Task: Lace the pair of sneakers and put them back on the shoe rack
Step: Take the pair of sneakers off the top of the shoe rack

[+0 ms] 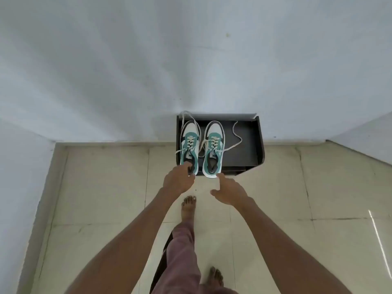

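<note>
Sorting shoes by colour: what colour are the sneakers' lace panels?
Teal green lace panels, seen from the head view.

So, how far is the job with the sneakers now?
Both sneakers stand on the shoe rack, laced through the eyelets. The left hand grips the left sneaker at its heel; the right hand is open beside the right sneaker. Lace ends lie loose, untied.

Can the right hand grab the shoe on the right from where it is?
Probably yes. The right hand is open, its fingertip almost at the heel of the right shoe, which sticks out over the front edge of the shoe rack. Nothing blocks it.
</note>
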